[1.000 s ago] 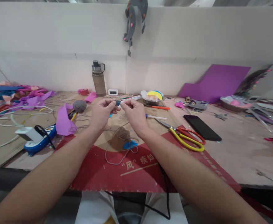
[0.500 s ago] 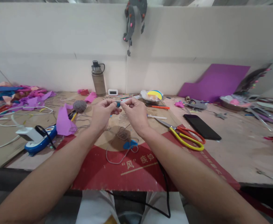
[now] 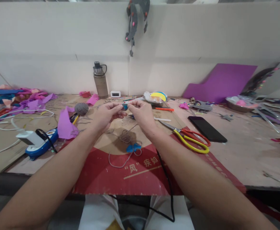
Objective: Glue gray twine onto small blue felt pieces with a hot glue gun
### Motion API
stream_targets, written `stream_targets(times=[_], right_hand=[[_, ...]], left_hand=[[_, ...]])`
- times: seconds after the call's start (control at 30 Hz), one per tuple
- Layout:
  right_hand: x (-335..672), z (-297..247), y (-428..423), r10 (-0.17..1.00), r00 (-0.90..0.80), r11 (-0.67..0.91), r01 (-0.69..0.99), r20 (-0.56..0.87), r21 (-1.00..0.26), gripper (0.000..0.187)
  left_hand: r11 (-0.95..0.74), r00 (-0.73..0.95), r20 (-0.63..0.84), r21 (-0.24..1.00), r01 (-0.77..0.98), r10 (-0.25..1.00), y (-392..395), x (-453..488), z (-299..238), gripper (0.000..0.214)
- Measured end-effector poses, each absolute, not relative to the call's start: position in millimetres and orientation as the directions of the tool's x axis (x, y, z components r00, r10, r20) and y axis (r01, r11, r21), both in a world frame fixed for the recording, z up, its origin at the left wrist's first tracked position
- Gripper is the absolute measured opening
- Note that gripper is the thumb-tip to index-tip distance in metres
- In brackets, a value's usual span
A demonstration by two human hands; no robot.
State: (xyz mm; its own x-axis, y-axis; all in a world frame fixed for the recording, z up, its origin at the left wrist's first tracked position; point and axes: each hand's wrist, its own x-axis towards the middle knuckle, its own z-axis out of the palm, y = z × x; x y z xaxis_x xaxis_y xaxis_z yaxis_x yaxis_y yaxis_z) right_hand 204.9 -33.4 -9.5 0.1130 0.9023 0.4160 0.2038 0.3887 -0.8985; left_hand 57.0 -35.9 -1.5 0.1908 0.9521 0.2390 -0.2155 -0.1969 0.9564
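Note:
My left hand (image 3: 106,115) and my right hand (image 3: 142,115) meet above the table, fingers pinched together on a small blue piece (image 3: 125,107) between them. Thin grey yarn (image 3: 125,137) trails down from the hands and lies in loops on the red and brown cardboard (image 3: 130,174). A blue felt scrap (image 3: 132,148) rests among the loops. A grey yarn ball (image 3: 81,108) sits to the left of my left hand.
Yellow-and-red-handled scissors (image 3: 190,140) and a black phone (image 3: 207,128) lie to the right. A purple felt piece (image 3: 65,124), a white charger (image 3: 29,138) and a blue device (image 3: 41,144) lie to the left. A water bottle (image 3: 100,81) stands by the back wall.
Both hands have drawn slightly closer together and shifted a little to the right. The yarn loops on the cardboard have shifted a little.

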Motion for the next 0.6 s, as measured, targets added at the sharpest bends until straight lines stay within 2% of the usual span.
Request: stream_targets(times=[0.1,0.2,0.47,0.6], right_hand=[[207,-7,-34,0.909,0.111,0.375,0.209,0.403,-0.903,0.015],[207,-8,-34,0.915,0.101,0.366,0.207,0.392,-0.907,0.016],[204,-12,-34,0.923,0.028,0.367,0.243,0.384,-0.898,0.019],[204,-12,-36,0.927,0.001,0.36,0.275,0.375,-0.891,0.017]], left_hand=[[-0.19,0.205,0.222,0.968,-0.165,0.953,-35,54,0,0.023],[-0.268,0.177,0.273,0.962,-0.056,0.945,-34,50,0,0.026],[-0.434,0.161,0.404,0.855,0.283,0.901,-29,44,-4,0.015],[-0.437,0.165,0.405,0.847,0.303,0.899,-29,43,-3,0.011]])
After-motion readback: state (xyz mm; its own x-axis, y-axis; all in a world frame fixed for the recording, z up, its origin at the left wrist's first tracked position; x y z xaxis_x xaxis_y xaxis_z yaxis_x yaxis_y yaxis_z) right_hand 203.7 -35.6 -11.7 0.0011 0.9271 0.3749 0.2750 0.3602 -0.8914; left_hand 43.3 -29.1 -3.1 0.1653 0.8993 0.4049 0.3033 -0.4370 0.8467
